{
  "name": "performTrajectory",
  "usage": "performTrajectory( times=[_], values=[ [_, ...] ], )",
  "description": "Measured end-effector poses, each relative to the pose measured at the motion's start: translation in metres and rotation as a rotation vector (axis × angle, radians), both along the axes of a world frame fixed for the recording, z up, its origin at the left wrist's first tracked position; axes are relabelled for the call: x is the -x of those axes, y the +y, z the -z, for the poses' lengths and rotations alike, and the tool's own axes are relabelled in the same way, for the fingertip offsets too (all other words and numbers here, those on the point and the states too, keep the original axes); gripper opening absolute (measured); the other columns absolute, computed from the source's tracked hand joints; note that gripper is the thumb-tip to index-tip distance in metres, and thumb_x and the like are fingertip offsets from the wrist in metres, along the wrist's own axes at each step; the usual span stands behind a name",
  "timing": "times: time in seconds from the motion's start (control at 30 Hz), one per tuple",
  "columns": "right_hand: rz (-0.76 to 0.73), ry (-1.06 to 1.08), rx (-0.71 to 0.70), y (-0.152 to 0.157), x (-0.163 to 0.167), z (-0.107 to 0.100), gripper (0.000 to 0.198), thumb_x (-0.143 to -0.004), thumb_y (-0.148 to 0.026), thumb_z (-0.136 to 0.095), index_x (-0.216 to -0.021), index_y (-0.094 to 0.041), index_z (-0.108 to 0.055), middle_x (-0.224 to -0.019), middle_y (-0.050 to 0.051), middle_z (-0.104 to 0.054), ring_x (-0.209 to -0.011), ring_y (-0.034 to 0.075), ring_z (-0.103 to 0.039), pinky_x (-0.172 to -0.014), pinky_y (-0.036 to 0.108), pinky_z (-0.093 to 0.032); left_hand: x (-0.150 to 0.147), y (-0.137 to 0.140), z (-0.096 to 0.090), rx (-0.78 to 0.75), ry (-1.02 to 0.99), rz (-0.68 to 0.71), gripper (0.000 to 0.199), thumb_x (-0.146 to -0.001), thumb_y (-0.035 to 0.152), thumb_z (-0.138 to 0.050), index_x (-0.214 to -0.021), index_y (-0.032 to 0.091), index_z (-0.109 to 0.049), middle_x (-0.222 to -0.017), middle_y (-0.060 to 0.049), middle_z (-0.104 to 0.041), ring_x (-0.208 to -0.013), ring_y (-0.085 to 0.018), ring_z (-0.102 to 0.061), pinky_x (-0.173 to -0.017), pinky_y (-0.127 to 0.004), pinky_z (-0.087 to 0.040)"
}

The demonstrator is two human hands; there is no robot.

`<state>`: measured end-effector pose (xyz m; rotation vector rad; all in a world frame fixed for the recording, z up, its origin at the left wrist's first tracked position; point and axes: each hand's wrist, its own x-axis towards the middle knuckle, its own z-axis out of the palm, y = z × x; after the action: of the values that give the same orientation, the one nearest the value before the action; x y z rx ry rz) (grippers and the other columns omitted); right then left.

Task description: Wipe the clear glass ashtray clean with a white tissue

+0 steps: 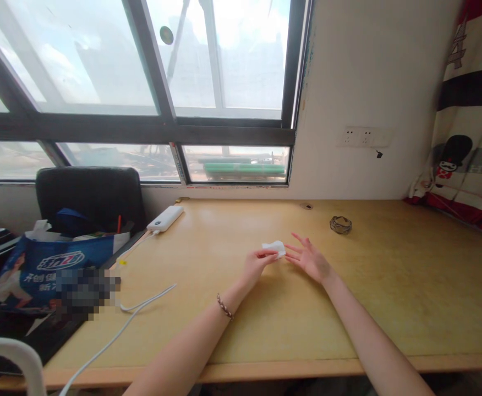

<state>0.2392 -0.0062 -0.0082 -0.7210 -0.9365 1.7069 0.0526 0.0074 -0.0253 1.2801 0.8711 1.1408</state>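
Note:
My left hand (261,263) pinches a small white tissue (274,248) between thumb and fingers, over the middle of the wooden table (233,324). The tissue looks thin and slightly creased, and my fingers cover its near left part. Just right of it is my right hand (309,261), palm turned partly up and fingers spread, holding nothing. Its fingertips come close to the tissue's right edge; whether they touch it I cannot tell. A braided bracelet (224,307) circles my left wrist. Beyond my right hand lies a dark ring-shaped openwork object (340,225).
At the table's left edge lies a white power bank (165,219) with a cable plugged in. A loose white cable (113,338) runs over the front left. A blue bag (59,269) rests by a black chair (90,192). Window, wall sockets (365,136) and curtain (472,126) border the table.

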Motion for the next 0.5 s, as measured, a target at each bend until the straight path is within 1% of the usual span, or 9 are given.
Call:
performTrajectory(
  times=[0.1, 0.2, 0.27, 0.37, 0.43, 0.5],
  values=[
    [-0.222, -0.006, -0.013, -0.009, 0.003, -0.008, 0.065, -0.076, -0.062, -0.032, -0.130, -0.027, -0.023, -0.116, 0.012, -0.051, -0.102, 0.023, -0.052, -0.092, 0.045, -0.029, 0.000, 0.001, 0.000, -0.044, 0.034, -0.020, 0.027, -0.059, 0.029, -0.068, -0.081, 0.013, -0.068, -0.081, -0.007, -0.067, -0.077, -0.020, -0.059, -0.075, -0.030, -0.044],
    [-0.352, -0.030, -0.043, -0.012, 0.005, -0.006, 0.066, -0.074, -0.064, -0.033, -0.128, -0.025, -0.031, -0.116, 0.011, -0.051, -0.105, 0.023, -0.049, -0.094, 0.045, -0.026, -0.002, 0.000, 0.002, -0.019, 0.013, 0.049, 0.030, -0.058, 0.027, -0.068, -0.085, 0.013, -0.066, -0.085, -0.008, -0.066, -0.079, -0.020, -0.059, -0.076, -0.030, -0.044],
    [-0.390, -0.045, -0.048, -0.011, 0.006, -0.002, 0.063, -0.074, -0.064, -0.036, -0.123, -0.023, -0.040, -0.117, 0.010, -0.050, -0.108, 0.024, -0.045, -0.094, 0.044, -0.026, -0.003, -0.001, 0.004, 0.006, 0.007, 0.125, 0.031, -0.058, 0.025, -0.068, -0.085, 0.013, -0.066, -0.085, -0.007, -0.066, -0.078, -0.019, -0.059, -0.075, -0.030, -0.045],
    [-0.407, -0.073, -0.052, -0.010, 0.007, 0.004, 0.059, -0.073, -0.062, -0.040, -0.113, -0.020, -0.050, -0.121, 0.010, -0.046, -0.112, 0.024, -0.041, -0.095, 0.042, -0.028, -0.005, -0.002, 0.008, 0.004, 0.046, 0.230, 0.028, -0.057, 0.024, -0.068, -0.082, 0.011, -0.067, -0.080, -0.006, -0.066, -0.075, -0.018, -0.059, -0.073, -0.029, -0.045],
    [-0.411, -0.077, -0.062, -0.011, 0.008, 0.005, 0.057, -0.073, -0.060, -0.042, -0.110, -0.018, -0.053, -0.122, 0.009, -0.045, -0.111, 0.024, -0.041, -0.094, 0.041, -0.029, -0.005, -0.003, 0.009, -0.009, 0.083, 0.273, 0.027, -0.060, 0.025, -0.065, -0.082, 0.011, -0.067, -0.078, -0.006, -0.066, -0.072, -0.017, -0.058, -0.070, -0.028, -0.046],
    [-0.418, -0.067, -0.076, -0.012, 0.009, 0.003, 0.057, -0.073, -0.060, -0.044, -0.110, -0.018, -0.054, -0.121, 0.010, -0.046, -0.110, 0.025, -0.042, -0.093, 0.042, -0.029, -0.005, -0.005, 0.009, -0.047, 0.135, 0.286, 0.024, -0.064, 0.024, -0.061, -0.082, 0.011, -0.067, -0.076, -0.005, -0.065, -0.071, -0.016, -0.058, -0.067, -0.026, -0.045]
  ],
)
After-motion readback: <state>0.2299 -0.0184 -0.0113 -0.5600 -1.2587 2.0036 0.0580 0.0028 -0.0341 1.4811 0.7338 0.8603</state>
